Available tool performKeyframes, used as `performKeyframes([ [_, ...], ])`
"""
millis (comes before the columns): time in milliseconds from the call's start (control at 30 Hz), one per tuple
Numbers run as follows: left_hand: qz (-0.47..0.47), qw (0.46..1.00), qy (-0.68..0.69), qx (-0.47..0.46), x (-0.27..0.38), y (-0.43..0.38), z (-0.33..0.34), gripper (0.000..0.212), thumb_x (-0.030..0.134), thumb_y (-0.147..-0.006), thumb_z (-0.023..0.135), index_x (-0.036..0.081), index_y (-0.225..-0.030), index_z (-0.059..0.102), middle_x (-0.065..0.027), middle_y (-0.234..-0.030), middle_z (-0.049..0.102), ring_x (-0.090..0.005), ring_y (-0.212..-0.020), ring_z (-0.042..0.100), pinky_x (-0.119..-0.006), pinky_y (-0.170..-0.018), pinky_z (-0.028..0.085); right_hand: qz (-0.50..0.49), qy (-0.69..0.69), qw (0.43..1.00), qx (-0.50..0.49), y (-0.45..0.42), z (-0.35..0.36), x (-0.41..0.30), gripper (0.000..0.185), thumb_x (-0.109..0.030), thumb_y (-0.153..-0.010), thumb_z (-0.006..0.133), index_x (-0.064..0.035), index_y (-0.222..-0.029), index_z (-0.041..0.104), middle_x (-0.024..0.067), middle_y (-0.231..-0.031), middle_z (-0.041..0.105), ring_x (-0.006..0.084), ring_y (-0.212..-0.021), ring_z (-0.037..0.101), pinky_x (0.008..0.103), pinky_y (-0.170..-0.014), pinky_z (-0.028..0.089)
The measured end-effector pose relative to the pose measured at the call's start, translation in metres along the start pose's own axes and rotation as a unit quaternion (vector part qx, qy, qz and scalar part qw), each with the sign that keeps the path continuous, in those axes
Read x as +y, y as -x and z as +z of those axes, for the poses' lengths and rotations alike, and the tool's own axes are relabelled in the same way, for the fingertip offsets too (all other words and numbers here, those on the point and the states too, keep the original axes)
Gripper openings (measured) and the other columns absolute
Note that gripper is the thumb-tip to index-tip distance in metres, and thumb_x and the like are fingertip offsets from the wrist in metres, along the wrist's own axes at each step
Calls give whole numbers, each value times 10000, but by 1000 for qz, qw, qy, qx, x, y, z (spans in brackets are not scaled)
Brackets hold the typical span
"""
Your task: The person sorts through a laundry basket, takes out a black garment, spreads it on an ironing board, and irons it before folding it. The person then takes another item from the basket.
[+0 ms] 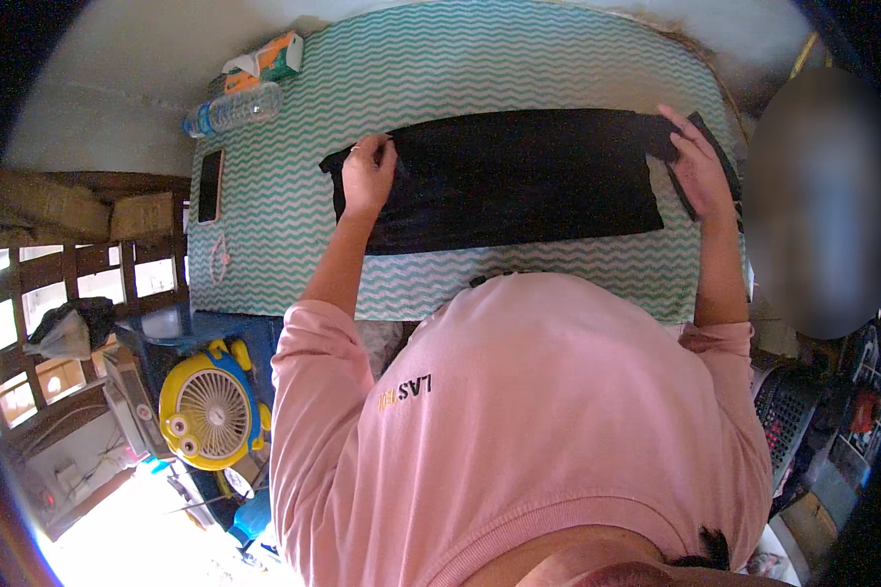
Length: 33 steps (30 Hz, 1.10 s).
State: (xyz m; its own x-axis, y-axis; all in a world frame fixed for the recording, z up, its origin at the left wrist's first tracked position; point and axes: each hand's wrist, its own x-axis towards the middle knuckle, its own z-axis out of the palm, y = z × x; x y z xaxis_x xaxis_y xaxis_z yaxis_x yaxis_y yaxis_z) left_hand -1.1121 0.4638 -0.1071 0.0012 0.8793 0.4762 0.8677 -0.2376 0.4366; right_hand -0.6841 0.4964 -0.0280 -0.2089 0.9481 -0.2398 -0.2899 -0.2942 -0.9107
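Observation:
A black cloth garment (pixel 514 180) lies stretched lengthwise across a bed-like surface covered with a green-and-white zigzag sheet (pixel 514 66). Near its left end, my left hand (pixel 368 176) pinches the fabric between curled fingers and thumb; a ring shows on one finger. My right hand (pixel 697 172) rests at the other end, over a narrower black part that reaches past the main panel. Its index finger is extended, and the cloth under the palm is partly hidden, so its grip is unclear.
Left of the garment are a phone (pixel 210 187), a pink cord loop (pixel 221 258), a plastic bottle (pixel 238 110) and a tissue pack (pixel 268 62). A yellow fan (pixel 213 418) stands by a blue chair (pixel 183 323) at lower left. A dark perforated basket (pixel 785 418) is at right.

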Motion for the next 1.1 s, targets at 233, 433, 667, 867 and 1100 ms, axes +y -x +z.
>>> performKeyframes([
  [233, -98, 983, 154, -32, 7, -1, -22, 138, 87, -753, 532, 9, -854, 585, -134, -777, 586, -242, -654, 549, -307, -605, 429, -241, 650, 719, 57, 19, 25, -22, 270, -28, -734, 542, -36, -1004, 532, 82, -928, 482, 204, -939, 465, 299, -835, 357],
  [433, -29, 994, 88, 51, 3, 31, -51, 94, 17, -739, 438, 16, -766, 528, -152, -692, 545, -308, -611, 528, -352, -568, 420, -162, 431, 860, -220, 44, 21, -48, 212, -152, -737, 590, -20, -894, 537, 65, -893, 490, 189, -885, 467, 273, -813, 338],
  [667, -62, 997, -25, 26, -8, 12, -3, 71, 111, -779, 484, 45, -803, 494, -158, -566, 507, -353, -547, 518, -383, -522, 426, 171, 23, 984, 42, -17, -6, 38, 323, -304, -818, 522, -42, -1007, 508, 61, -977, 547, 154, -871, 523, 315, -740, 456],
  [867, 121, 984, -125, -48, 18, 8, 31, 259, 216, -720, 584, 109, -948, 526, -81, -882, 497, -259, -816, 480, -394, -736, 389, 155, 21, 974, 162, -50, -38, 103, 494, -273, -784, 585, -31, -1173, 397, 66, -984, 518, 167, -843, 514, 285, -729, 461],
  [1100, 215, 958, -59, -180, 55, 38, 37, 233, 191, -700, 582, 77, -891, 516, -66, -830, 493, -243, -762, 503, -354, -651, 433, -33, 139, 979, 147, -42, 8, 54, 510, -148, -775, 582, -53, -1223, 357, 62, -1154, 425, 136, -918, 474, 254, -732, 428],
])
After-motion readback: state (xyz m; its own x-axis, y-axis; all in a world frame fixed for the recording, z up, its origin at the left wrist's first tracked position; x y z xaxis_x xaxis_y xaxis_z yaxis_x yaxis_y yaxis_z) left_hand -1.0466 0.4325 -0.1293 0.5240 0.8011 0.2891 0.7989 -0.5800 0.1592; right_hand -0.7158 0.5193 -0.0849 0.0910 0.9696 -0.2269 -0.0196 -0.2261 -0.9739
